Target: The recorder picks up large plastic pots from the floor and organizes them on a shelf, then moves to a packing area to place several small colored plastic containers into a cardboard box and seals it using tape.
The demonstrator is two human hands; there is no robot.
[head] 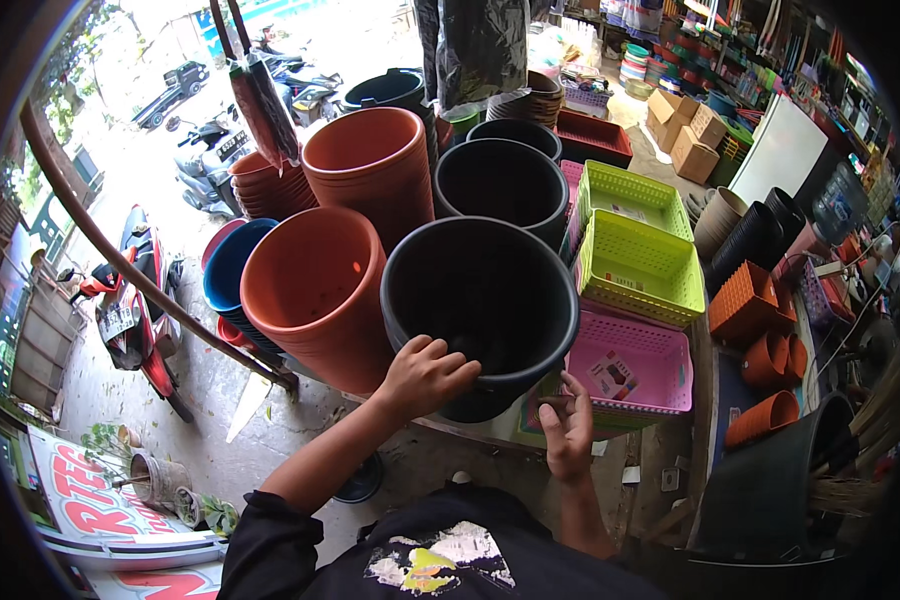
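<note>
A large black plastic pot (480, 300) stands tilted towards me at the front edge of the display. Over its near rim my left hand (433, 373) is curled, gripping it. My right hand (568, 429) is raised just right of the pot, its fingers partly bent and apart, with nothing seen in it. Left of the pot is a stack of terracotta-coloured plastic pots (315, 277). Another black pot (502, 184) stands behind. To the right lie stacked pink plastic baskets (634, 360), with lime-green plastic baskets (640, 262) beyond them.
Blue pots (232, 262) stand at the left beside a bent brown pole (127, 270). Wrapped goods (266, 112) hang above the rear pots. Parked motorcycles (139, 315) are outside on the left. Orange pots (761, 420) and a dark sheet (757, 487) are at the right.
</note>
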